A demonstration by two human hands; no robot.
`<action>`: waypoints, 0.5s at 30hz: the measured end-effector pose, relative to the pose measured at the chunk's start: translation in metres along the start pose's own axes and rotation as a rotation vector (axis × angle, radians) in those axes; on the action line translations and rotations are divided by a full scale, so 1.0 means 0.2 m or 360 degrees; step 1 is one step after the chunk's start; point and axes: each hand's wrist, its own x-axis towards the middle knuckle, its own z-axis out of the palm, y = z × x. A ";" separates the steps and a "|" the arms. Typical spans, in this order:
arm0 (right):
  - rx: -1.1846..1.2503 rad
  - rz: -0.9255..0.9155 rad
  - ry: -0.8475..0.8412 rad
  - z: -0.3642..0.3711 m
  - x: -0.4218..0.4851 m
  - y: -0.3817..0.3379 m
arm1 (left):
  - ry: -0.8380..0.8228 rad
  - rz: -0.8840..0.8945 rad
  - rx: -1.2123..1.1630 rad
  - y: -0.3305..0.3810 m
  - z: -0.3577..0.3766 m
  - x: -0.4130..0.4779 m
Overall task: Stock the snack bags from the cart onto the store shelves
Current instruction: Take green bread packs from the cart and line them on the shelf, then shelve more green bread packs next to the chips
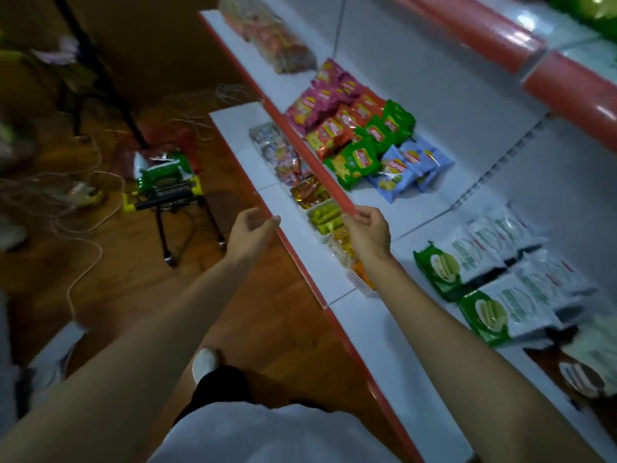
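Observation:
My left hand (248,233) hovers over the wooden floor beside the lower shelf's edge, fingers loosely curled and holding nothing. My right hand (369,230) is at the red front rail (307,145) of the middle shelf (467,105), fingertips close to the rail's end, nothing in it. The yellow-framed cart (165,192) stands on the floor to the left with a green snack bag (163,172) in it. On the middle shelf lie pink, orange, green and blue chip bags (364,138) and white-green snack bags (500,279).
A lower white shelf (300,235) holds small candy and snack packs (300,182). Cables and a power strip (80,192) sprawl on the floor at left. A black stand leg (100,71) rises behind the cart. An upper shelf with a red rail (500,38) overhangs at top right.

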 end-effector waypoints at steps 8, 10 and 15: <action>-0.0320 -0.0150 -0.0644 0.78 -0.02 -0.27 | 0.0184 -0.0060 -0.0039 -0.04 -0.73 0.30; -0.0378 -0.0182 -0.0745 1.01 -0.04 -0.34 | 0.0225 -0.0069 -0.0020 -0.07 -0.95 0.41; -0.0456 -0.0232 -0.0927 1.53 -0.07 -0.49 | 0.0321 -0.0159 -0.0088 -0.14 -1.42 0.65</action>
